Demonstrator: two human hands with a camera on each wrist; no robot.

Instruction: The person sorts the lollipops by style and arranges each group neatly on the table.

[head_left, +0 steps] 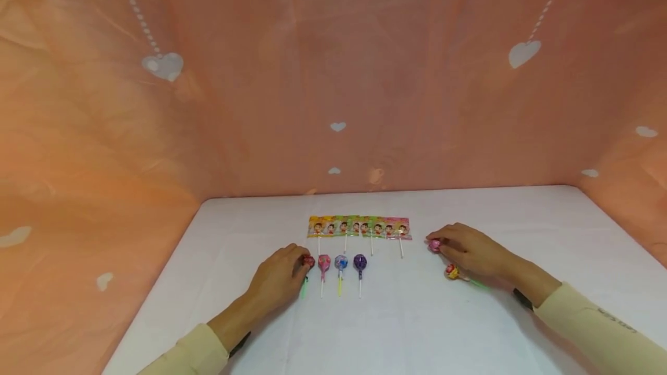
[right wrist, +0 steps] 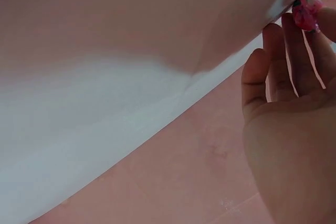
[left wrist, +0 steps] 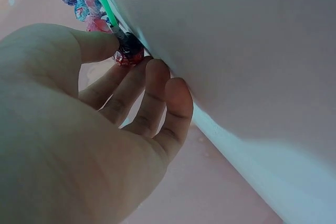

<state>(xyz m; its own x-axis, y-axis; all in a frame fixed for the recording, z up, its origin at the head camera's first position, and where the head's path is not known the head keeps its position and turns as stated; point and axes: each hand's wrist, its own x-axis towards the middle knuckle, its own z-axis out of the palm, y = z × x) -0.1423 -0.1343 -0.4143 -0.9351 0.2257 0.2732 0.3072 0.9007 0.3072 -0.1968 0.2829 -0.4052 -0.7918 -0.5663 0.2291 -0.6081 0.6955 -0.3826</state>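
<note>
My left hand (head_left: pixel 276 275) pinches the round head of a dark red lollipop (head_left: pixel 309 261) between thumb and fingers, its green stick pointing toward me. That lollipop stands at the left end of a row with a pink lollipop (head_left: pixel 324 262), a blue lollipop (head_left: pixel 341 262) on a yellow stick, and a purple lollipop (head_left: pixel 359 262). On the right, my right hand (head_left: pixel 476 252) pinches another pink-wrapped lollipop (right wrist: pixel 305 15) close over the table, its head at the fingertips. Just below that hand lies a yellow and red lollipop (head_left: pixel 451 272) with a green stick, partly covered by it.
Behind the row, several flat-packed lollipops in orange, green and pink wrappers (head_left: pixel 346 225) lie side by side, white sticks toward me. A white cloth (head_left: pixel 396 328) covers the table. Orange-pink curtains (head_left: pixel 292 103) with pale hearts enclose the back and sides.
</note>
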